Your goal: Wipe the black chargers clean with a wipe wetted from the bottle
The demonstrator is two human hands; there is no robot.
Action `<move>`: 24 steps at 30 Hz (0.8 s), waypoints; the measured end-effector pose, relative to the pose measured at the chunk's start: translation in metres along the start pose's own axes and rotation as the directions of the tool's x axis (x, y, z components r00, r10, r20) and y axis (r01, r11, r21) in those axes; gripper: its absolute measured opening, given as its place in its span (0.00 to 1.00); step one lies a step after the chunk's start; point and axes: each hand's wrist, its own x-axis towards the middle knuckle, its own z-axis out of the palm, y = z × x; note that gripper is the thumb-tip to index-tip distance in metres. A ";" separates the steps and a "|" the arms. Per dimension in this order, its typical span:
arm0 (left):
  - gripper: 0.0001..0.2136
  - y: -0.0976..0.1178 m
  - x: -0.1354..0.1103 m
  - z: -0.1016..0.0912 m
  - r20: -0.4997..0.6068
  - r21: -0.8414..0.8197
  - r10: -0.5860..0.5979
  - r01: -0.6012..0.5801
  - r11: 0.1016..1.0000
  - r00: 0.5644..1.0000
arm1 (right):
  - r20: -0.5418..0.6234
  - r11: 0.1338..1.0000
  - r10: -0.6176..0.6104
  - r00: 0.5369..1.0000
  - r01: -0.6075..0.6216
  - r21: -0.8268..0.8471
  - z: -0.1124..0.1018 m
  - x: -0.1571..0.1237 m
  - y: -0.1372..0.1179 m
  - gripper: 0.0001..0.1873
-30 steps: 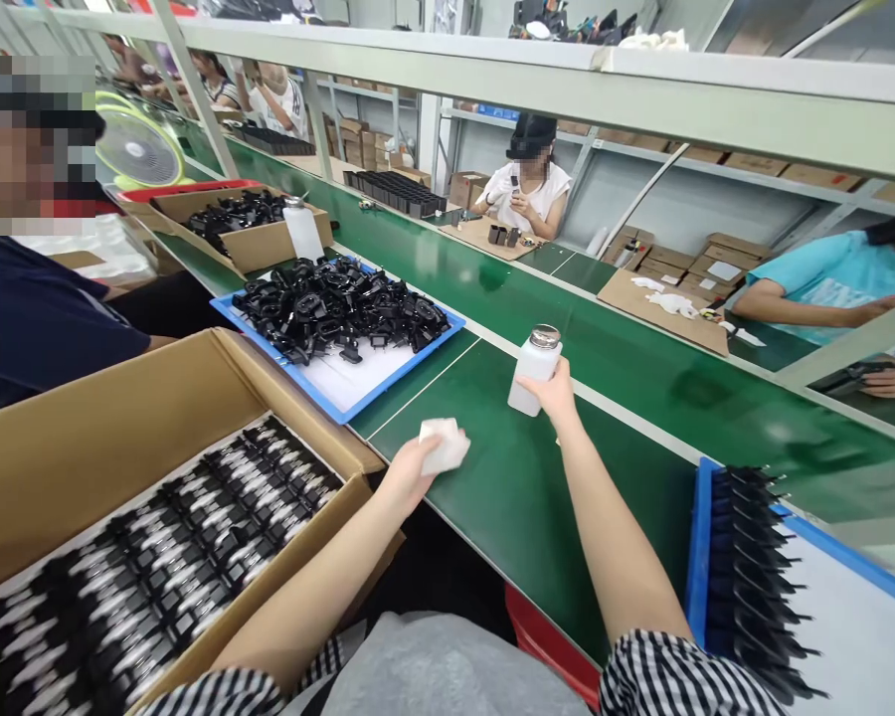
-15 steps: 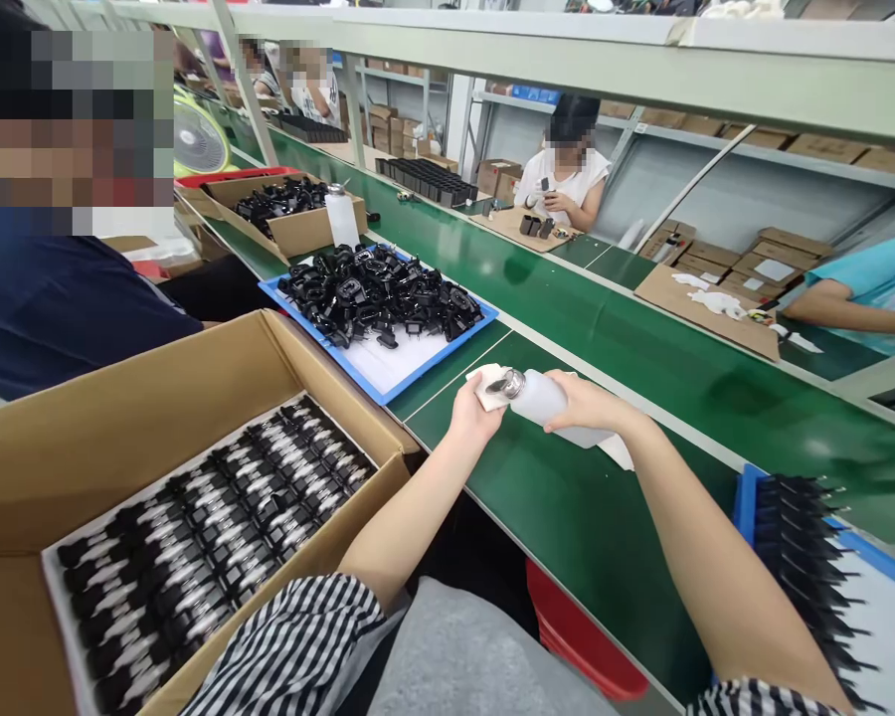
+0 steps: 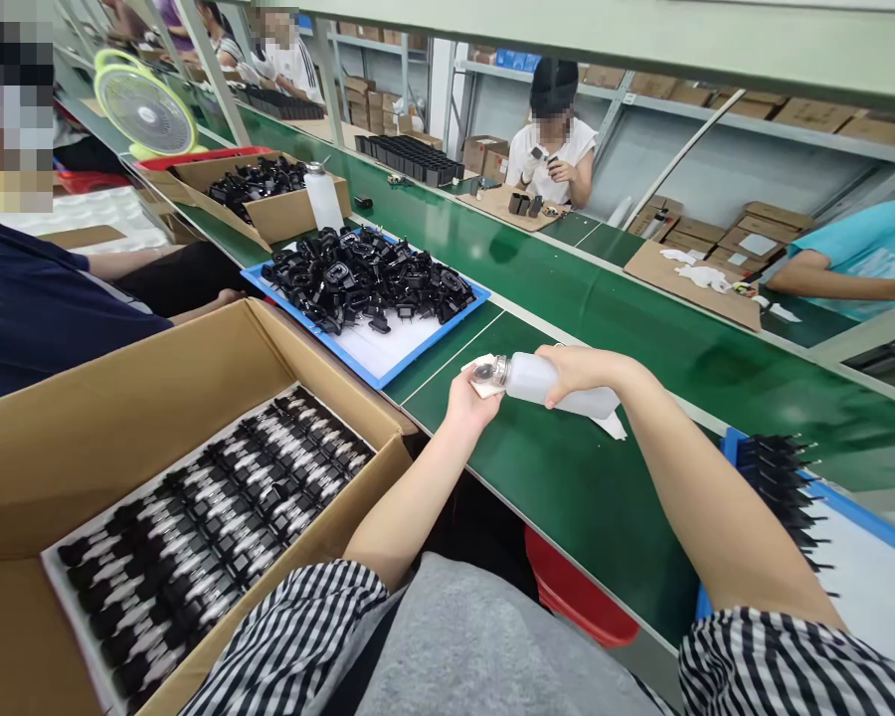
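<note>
My right hand [image 3: 578,370] is wrapped around a white plastic dispenser bottle [image 3: 529,376], tipped nearly onto its side above the green bench. Its metal top [image 3: 498,370] points left, against a white cloth [image 3: 487,389]. My left hand [image 3: 469,406] is closed on that cloth, which lies folded over its fingers; whether it is fabric or paper I cannot tell. Another white piece [image 3: 613,426] shows on the bench under the bottle's base, partly hidden by the bottle and my right hand.
Left, a cardboard box [image 3: 343,532] holds rows of black plug-like parts. A blue-rimmed tray [image 3: 380,378] carries heaped black parts, with another bottle [image 3: 322,199] behind it. At right is a second blue-rimmed tray [image 3: 865,572]. Co-workers sit alongside and across the green line [image 3: 641,323].
The bottle has swung closer to level, its metal top still at the cloth in my left hand. My view has shifted slightly, and the person at left sits farther toward the frame's edge.
</note>
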 end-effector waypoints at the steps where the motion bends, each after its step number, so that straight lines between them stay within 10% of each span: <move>1: 0.06 0.000 0.000 -0.001 0.005 0.001 -0.005 0.005 1.000 1.000 | 0.003 1.000 0.006 1.000 -0.006 -0.001 -0.001 0.000 -0.001 0.29; 15: 0.07 0.005 -0.001 -0.001 0.018 -0.038 -0.052 0.053 0.998 0.998 | -0.087 0.978 -0.009 0.996 0.027 0.205 0.016 0.000 0.013 0.31; 20: 0.09 0.010 -0.004 0.001 0.036 0.040 0.005 -0.006 0.999 0.999 | -0.310 0.740 0.050 0.950 0.173 0.649 0.047 0.015 0.034 0.33; 24: 0.13 0.009 -0.003 -0.001 0.014 0.114 0.068 -0.069 0.991 0.998 | -0.500 0.569 0.265 0.825 0.285 0.772 0.060 0.033 0.040 0.35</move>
